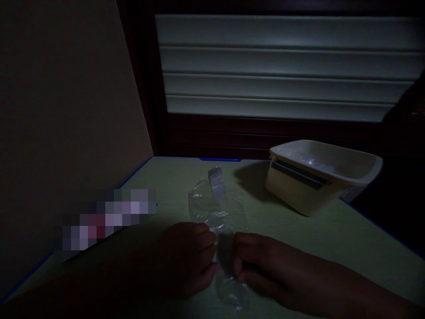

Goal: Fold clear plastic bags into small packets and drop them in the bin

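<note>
A clear plastic bag [217, 215] lies on the pale green table, its near part stretched between my two hands. My left hand [192, 257] has its fingers curled in on the bag's left edge. Opposite it, my right hand [255, 261] pinches the right edge between thumb and fingers. Inside or on the far part of the bag is a small whitish strip [216, 182]; the dim light hides which. The bag's near end droops below my hands, crumpled and shiny.
A cream plastic bin [292, 190] with a dark handle stands tilted at the right, clear plastic [303, 157] inside it. A blurred-out flat object [106, 221] lies at the left. Behind the table [172, 177] are a wall and a slatted panel [265, 66].
</note>
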Motion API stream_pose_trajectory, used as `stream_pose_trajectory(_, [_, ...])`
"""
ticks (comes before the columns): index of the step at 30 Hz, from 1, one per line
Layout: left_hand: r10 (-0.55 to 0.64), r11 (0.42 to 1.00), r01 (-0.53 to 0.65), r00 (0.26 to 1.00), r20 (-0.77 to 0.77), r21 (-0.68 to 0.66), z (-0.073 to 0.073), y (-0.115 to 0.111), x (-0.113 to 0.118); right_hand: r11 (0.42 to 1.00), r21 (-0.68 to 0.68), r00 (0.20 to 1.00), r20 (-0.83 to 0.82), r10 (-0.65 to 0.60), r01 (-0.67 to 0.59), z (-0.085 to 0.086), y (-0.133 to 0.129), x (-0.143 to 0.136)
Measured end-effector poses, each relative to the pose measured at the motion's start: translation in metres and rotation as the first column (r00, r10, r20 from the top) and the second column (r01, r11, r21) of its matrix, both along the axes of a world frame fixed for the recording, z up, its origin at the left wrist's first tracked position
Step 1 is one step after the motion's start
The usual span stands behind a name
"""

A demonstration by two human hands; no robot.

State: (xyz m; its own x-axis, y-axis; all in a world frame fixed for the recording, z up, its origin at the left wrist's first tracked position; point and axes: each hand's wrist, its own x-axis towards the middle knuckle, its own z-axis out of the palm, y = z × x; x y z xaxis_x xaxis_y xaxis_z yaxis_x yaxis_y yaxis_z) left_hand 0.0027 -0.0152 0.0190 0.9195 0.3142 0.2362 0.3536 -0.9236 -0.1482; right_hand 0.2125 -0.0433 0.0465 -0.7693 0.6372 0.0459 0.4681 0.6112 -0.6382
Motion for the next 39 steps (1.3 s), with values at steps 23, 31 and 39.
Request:
stream_pose_trajectory(23, [-0.087, 0.995, 0.087, 0.996, 0.008, 0.05, 0.002, 0.0, -0.003, 0.999, -0.005, 0.998, -0.045, -0.044, 0.043, -0.005, 0.01, 0.006])
stream_pose_trajectory(31, [-0.098, 0.995, 0.1, 0.992, 0.078, -0.017, -0.002, 0.004, -0.003, 0.99, 0.136, 0.999, 0.017, -0.048, 0.045, -0.013, 0.009, 0.001])
stream_pose_trajectory(39, [-0.124, 0.983, 0.114, 0.991, 0.058, 0.142, 0.004, 0.001, -0.005, 0.965, 0.172, 0.981, -0.037, -0.193, 0.196, -0.023, 0.012, -0.005])
